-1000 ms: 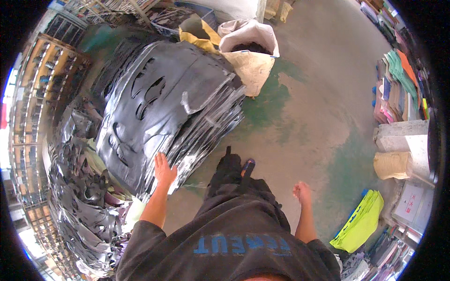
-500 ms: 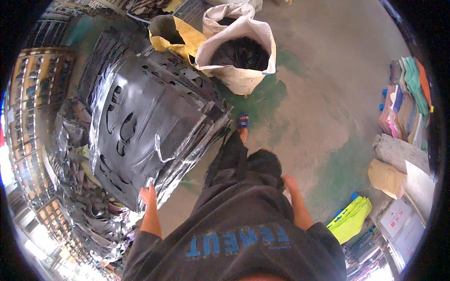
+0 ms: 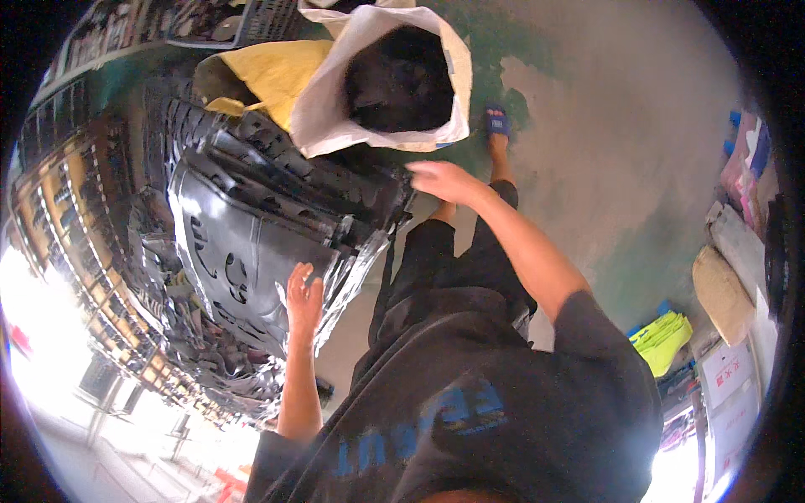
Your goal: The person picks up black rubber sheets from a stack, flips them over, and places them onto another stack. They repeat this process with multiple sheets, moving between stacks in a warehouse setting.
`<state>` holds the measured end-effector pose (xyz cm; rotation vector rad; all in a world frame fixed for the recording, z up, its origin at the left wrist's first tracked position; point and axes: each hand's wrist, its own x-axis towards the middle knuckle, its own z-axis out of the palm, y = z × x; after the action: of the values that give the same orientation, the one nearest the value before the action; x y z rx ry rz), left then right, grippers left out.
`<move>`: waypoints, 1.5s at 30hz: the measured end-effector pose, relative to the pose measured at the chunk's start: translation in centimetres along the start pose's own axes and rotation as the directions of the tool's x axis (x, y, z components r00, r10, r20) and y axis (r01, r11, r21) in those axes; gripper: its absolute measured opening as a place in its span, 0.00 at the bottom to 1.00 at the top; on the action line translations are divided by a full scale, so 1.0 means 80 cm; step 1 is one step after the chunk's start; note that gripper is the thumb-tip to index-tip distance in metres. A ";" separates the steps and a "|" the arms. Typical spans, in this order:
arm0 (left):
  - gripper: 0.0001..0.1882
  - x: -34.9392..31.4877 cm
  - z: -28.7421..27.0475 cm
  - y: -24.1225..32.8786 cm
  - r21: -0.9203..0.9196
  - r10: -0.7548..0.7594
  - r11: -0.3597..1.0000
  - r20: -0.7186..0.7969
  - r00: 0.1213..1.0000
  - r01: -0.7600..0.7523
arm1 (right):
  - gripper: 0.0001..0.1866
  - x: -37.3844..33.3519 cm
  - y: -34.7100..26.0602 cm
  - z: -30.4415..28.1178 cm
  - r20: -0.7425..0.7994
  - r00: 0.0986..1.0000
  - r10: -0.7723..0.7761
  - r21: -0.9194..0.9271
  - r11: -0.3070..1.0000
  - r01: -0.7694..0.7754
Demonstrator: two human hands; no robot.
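Observation:
A tall stack of black sheets [image 3: 272, 251] with curved cut-out holes stands at my left, shiny and uneven along its edges. Over its near side is my left hand [image 3: 303, 298], fingers apart and nothing in them. My right hand [image 3: 444, 180] reaches across to the stack's far right corner, just below a white sack [image 3: 457, 101]. Its fingers stretch toward the black edges, with no held thing showing; whether the tips touch is unclear. Dark material [image 3: 398, 80] lies inside the white sack. A yellow sack [image 3: 281, 71] leans beside it, behind the stack.
Shelving [image 3: 75, 210] runs along the left. Loose black scraps [image 3: 193, 327] are heaped beside the stack. A dark plastic crate [image 3: 264, 23] stands at the far left. On the right are bright yellow-green sheets [image 3: 662, 339] and a tan bundle [image 3: 719, 293].
My left hand has let go of the stack's near edge and lifted with fingers spread. My right arm has swung from my side to the stack's far corner. I have stepped nearer the sacks.

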<state>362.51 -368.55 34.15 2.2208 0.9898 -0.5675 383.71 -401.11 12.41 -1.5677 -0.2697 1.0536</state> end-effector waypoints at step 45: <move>0.42 0.215 -0.148 -0.280 0.133 -0.106 0.950 -0.710 0.697 0.281 | 0.43 0.316 -0.263 0.443 -0.374 0.868 -0.327 -0.704 0.710 -0.036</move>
<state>357.44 -340.20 23.82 2.6206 1.6264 0.1291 379.65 -353.81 21.63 -2.3880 -0.4811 0.3875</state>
